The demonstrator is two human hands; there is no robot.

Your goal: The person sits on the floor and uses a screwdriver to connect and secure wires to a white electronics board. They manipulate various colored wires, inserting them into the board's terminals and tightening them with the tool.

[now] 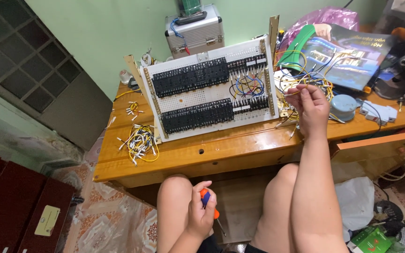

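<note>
My right hand [311, 107] pinches yellow wire [305, 80] above desk's [221, 152] right edge, panel [212, 96] just left. Left hand [201, 213] grips screwdriver [210, 208] at lap, tip down.

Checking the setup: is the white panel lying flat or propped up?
Propped up: the panel leans back on the desk, its lower edge resting there.

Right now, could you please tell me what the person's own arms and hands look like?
Both forearms are bare, with no sleeves in view. The left hand and right hand wear no gloves, and no rings, watch or bracelet can be seen. The fingers are uncovered too.
</note>
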